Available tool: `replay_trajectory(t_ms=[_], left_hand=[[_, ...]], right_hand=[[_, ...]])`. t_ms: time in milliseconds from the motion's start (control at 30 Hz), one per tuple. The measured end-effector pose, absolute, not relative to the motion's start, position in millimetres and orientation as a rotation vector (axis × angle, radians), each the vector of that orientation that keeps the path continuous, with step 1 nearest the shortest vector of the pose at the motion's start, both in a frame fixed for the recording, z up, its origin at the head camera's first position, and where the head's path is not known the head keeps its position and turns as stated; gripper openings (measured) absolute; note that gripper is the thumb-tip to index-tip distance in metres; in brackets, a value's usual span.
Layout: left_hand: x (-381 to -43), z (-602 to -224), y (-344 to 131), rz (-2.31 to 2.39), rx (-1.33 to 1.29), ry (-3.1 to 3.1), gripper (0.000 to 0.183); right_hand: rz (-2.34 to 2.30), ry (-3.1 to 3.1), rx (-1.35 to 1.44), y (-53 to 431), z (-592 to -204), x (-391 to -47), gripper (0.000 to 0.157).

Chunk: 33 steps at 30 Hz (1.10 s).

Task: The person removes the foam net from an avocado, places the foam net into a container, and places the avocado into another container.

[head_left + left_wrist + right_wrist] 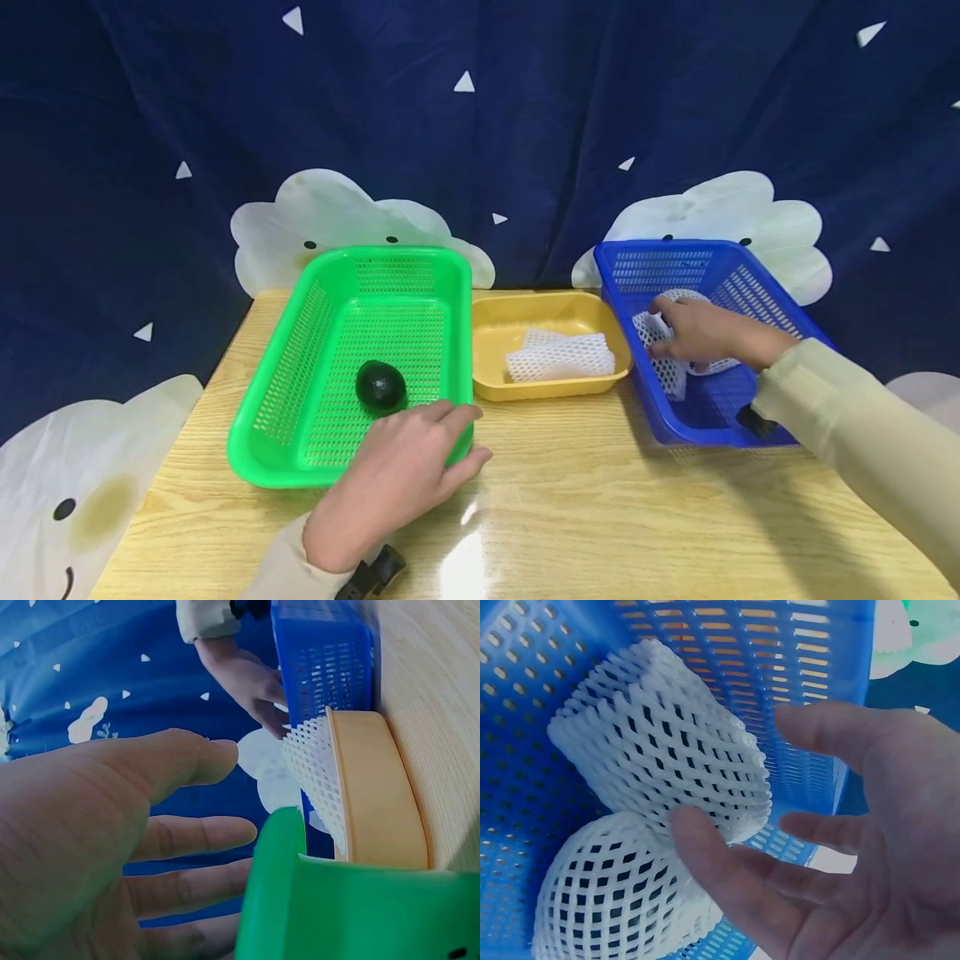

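Observation:
My left hand (408, 467) is held above the front right corner of the green basket (255, 458), its fingers loosely extended and holding nothing. In the left wrist view its thumb and fingers are apart, beside the green rim. Behind this hand, a dark, glossy, rounded fruit (381, 387) lies in the green basket. My right hand (701, 329) reaches into the blue basket (660, 425) over white foam net sleeves (663, 367). In the right wrist view its thumb and fingers are spread, and one fingertip overlaps the seam between an upper sleeve (667, 750) and a rounded lower one (607, 892).
Between the two baskets stands a yellow tray (495, 312) with white foam net sleeves (562, 358) lying in it. Everything stands on a wooden table (555, 483), in front of a dark blue curtain (525, 125) printed with clouds and small triangles.

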<state>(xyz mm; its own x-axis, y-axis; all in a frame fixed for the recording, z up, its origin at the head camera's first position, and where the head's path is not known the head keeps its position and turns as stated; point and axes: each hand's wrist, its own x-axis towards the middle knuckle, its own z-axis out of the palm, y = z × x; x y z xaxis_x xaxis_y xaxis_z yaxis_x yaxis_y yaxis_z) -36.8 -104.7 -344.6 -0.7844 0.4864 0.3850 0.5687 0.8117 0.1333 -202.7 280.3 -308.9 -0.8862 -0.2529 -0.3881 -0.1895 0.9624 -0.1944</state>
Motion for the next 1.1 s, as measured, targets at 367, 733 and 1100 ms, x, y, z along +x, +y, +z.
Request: replay_trajectory(t_ms=[367,733,1100], left_hand=[[-37.6,-345.5,-102.3,-0.339,-0.831,-2.607,0.033],[-39.7,-352.2,-94.0,-0.351,-0.896,-2.498,0.025],[-35.3,-362.8,-80.2,-0.367,-0.97,-2.415,0.02]], right_hand=[[-0.245,2.576,-0.207,273.8,-318.6,-217.1,0.082],[-0.268,2.536,-0.248,274.3,-327.3,-222.9,0.085],[-0.243,2.551,-0.33,276.9,-341.2,-227.6,0.077]])
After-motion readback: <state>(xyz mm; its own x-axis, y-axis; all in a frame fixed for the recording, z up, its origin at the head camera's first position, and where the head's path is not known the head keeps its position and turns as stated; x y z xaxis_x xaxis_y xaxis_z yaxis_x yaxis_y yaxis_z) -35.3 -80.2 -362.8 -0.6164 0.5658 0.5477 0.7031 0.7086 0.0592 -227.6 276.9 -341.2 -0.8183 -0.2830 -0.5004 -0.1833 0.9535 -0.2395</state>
